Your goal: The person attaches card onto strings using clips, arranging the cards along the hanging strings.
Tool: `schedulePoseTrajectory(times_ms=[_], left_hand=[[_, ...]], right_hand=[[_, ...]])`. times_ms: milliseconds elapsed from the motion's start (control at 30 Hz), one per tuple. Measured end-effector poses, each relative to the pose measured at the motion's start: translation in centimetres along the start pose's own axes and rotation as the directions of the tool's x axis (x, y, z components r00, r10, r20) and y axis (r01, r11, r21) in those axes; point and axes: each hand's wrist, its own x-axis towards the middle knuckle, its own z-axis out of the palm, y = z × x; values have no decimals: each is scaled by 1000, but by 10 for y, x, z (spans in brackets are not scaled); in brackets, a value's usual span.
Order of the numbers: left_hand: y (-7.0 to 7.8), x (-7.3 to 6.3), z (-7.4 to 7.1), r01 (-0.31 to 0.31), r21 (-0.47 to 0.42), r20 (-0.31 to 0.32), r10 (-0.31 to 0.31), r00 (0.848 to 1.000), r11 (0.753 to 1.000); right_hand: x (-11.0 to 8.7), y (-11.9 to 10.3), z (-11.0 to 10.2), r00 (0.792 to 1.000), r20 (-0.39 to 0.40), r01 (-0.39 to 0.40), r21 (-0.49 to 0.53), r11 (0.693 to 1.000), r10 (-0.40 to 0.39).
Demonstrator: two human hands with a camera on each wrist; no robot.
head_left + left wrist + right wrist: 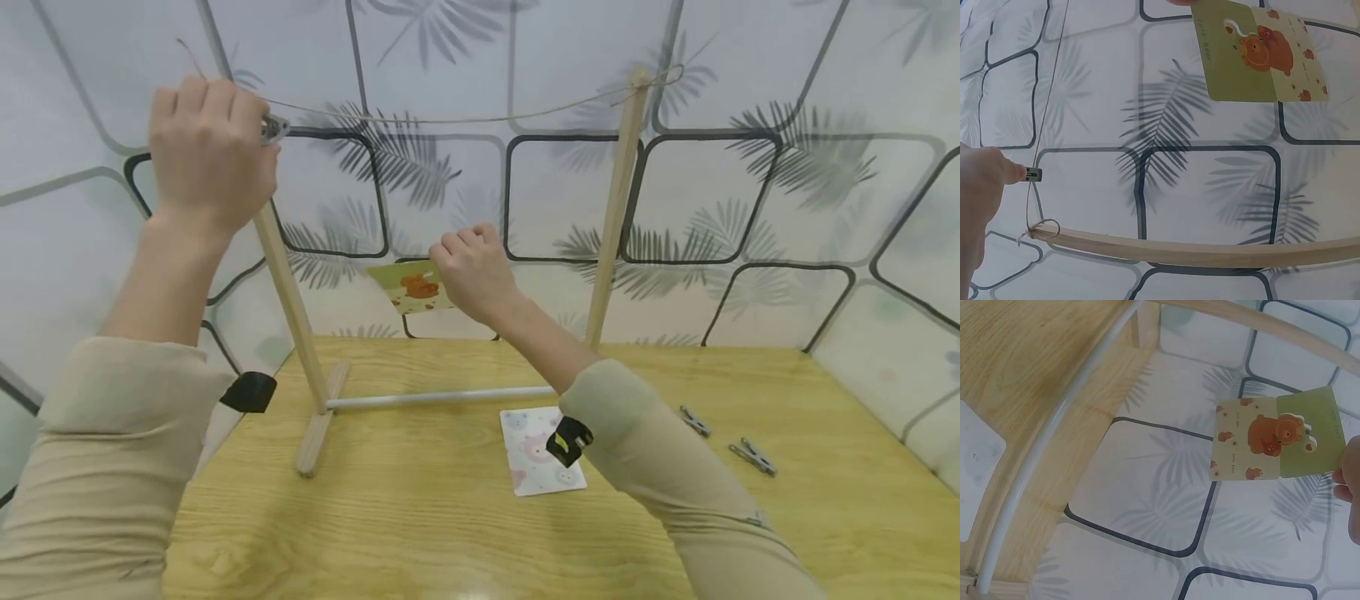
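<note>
Up at the left end of a thin string [465, 122], my left hand [206, 150] pinches a small metal clothespin [1034, 174]. The clothespin meets the string near the knot at the top of the left wooden post [288, 308]. Lower and nearer the middle, my right hand [478, 275] holds a green and cream card [1254, 419] with a brown bear on it. Its fingers grip the card by the green end, and the rest of the card sticks out to the left below the string in the head view.
A right wooden post [615, 217] carries the string's other end, and a white rod [442, 398] joins the posts low down. Beneath my right forearm lies a pale card [536, 467] with pink animals. Metal clothespins [753, 457] rest on the wooden table [420, 533] at right.
</note>
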Motion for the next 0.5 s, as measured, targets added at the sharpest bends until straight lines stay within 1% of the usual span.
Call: schedulePoseTrajectory(times_ms=[167, 267, 367, 500], left_hand=[[-3, 4, 2, -10, 16, -23, 10, 1000, 1000], [-6, 7, 1, -65, 24, -28, 65, 997, 998], [-8, 11, -2, -131, 33, -22, 132, 991, 991], [-10, 14, -2, -162, 43, -45, 164, 985, 986]], right_hand=[[4, 2, -2, 1000, 24, -1, -6, 1000, 1], [7, 3, -4, 999, 33, 7, -11, 1000, -6], [10, 4, -5, 999, 34, 15, -10, 1000, -14], [14, 6, -6, 999, 30, 25, 2, 1000, -25]])
